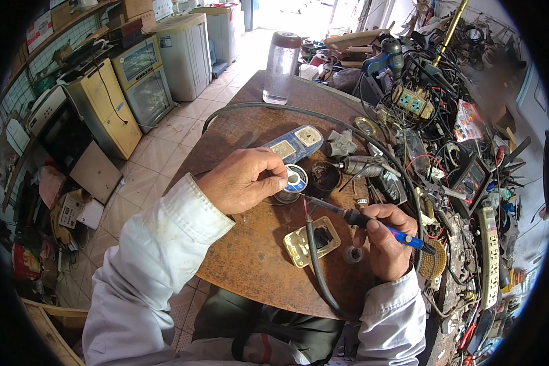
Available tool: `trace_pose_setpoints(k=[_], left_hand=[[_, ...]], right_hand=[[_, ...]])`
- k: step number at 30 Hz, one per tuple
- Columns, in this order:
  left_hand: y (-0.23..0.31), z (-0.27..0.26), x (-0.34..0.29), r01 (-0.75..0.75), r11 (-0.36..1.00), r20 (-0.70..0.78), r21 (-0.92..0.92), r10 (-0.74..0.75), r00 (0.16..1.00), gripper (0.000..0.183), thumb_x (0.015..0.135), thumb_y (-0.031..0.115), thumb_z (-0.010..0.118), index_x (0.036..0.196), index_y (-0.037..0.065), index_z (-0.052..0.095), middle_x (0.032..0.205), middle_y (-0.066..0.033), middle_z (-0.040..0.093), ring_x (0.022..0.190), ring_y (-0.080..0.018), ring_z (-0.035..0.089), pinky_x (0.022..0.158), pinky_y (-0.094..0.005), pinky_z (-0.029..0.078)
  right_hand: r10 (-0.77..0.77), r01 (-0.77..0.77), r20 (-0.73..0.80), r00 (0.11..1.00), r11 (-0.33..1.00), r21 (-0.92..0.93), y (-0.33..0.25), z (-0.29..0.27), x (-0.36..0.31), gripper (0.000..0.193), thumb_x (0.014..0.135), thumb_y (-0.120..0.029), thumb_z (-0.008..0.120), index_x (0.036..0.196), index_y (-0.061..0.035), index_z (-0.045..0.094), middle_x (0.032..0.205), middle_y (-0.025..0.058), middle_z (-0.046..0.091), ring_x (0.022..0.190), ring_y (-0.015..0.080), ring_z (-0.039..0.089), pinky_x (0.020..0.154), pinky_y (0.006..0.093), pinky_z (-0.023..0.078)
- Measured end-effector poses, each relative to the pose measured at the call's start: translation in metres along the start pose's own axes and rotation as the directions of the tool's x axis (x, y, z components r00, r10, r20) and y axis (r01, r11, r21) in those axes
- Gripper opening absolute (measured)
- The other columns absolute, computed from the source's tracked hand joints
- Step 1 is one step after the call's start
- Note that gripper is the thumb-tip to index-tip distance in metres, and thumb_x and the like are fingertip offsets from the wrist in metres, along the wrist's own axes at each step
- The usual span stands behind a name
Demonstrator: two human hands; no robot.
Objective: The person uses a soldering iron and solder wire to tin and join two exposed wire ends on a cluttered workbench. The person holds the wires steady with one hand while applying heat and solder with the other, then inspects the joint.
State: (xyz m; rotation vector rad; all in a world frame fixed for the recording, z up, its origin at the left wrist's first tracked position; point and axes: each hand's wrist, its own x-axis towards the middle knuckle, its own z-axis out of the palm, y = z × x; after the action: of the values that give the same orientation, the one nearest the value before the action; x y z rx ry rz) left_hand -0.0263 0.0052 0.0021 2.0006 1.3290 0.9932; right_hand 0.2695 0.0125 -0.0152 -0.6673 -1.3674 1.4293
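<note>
1. Right hand (387, 241): it's got the iron (355, 218) in a pen-type grip, thumb and fingers wrapped snugly round the handle.
2. Left hand (241, 180): comes in from the other side, thumb and forefinger drawn close together right by the spool (296, 180). Honestly can't tell if they're pinching the spool's edge, a thin strand or nothing.
3. Where stuff sits: the spool is just beyond the left fingertips, near the middle of the table (244, 268). The cable (316, 256) comes up from the near edge, and its bare wires (306, 208) poke out at the top, just below the spool.
4. The bit that matters: the iron's long axis slants from lower right to upper left, so the tip points away from the right hand, toward the wires and spool. The cable runs roughly up and down, crossing that line. Left hand is way nearer the wires; the right one hangs back by a handle's length. Can't say whether the tip is touching the wires or just beside them.
5. Around it: open shell (296, 249) under the cable, dark pot (324, 177) right of the spool, blue strip (310, 139) behind.
</note>
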Motion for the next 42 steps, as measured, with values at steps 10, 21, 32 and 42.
trace_pose_setpoints(k=[10,21,32,42], left_hand=[[0.0016,0.0005,0.0002,0.023,1.000,-0.001,-0.005,-0.023,1.000,0.015,0.092,0.013,0.066,0.088,-0.002,0.061,0.081,-0.0090,0.058,0.074,-0.0160,0.055,0.068,-0.0334,0.045],[-0.0009,0.0011,0.0004,-0.002,1.000,-0.004,-0.001,0.002,1.000,0.016,0.092,0.014,0.066,0.088,-0.001,0.061,0.082,-0.0088,0.058,0.075,-0.0163,0.056,0.068,-0.0334,0.046],[0.0002,0.0005,0.0001,0.001,1.000,-0.005,-0.001,-0.001,1.000,0.017,0.092,0.014,0.066,0.088,-0.002,0.063,0.082,-0.0091,0.059,0.075,-0.0163,0.056,0.069,-0.0333,0.045],[0.0032,0.0002,0.0000,0.009,1.000,0.002,-0.004,-0.009,1.000,0.016,0.092,0.013,0.066,0.089,-0.002,0.063,0.082,-0.0099,0.059,0.075,-0.0168,0.056,0.068,-0.0337,0.045]], right_hand=[[-0.011,0.011,0.002,1.000,1.000,-0.004,0.0002,-0.0004,0.0000,0.021,0.086,-0.007,0.067,0.102,0.0074,0.065,0.087,0.0132,0.068,0.065,0.0153,0.063,0.059,0.0274,0.053],[-0.026,0.025,-0.030,0.999,0.999,-0.030,0.0000,0.0001,0.0005,0.023,0.087,-0.012,0.069,0.100,0.0067,0.065,0.088,0.0135,0.069,0.064,0.0150,0.064,0.058,0.0273,0.053],[-0.026,0.026,-0.037,0.999,1.000,-0.018,0.0007,0.0000,-0.0002,0.023,0.086,-0.010,0.069,0.101,0.0070,0.065,0.089,0.0138,0.069,0.064,0.0149,0.063,0.059,0.0276,0.053],[-0.031,0.031,-0.019,0.999,0.999,-0.011,-0.0003,0.0004,-0.0001,0.023,0.086,-0.011,0.069,0.101,0.0070,0.065,0.089,0.0135,0.069,0.063,0.0149,0.064,0.059,0.0269,0.052]])
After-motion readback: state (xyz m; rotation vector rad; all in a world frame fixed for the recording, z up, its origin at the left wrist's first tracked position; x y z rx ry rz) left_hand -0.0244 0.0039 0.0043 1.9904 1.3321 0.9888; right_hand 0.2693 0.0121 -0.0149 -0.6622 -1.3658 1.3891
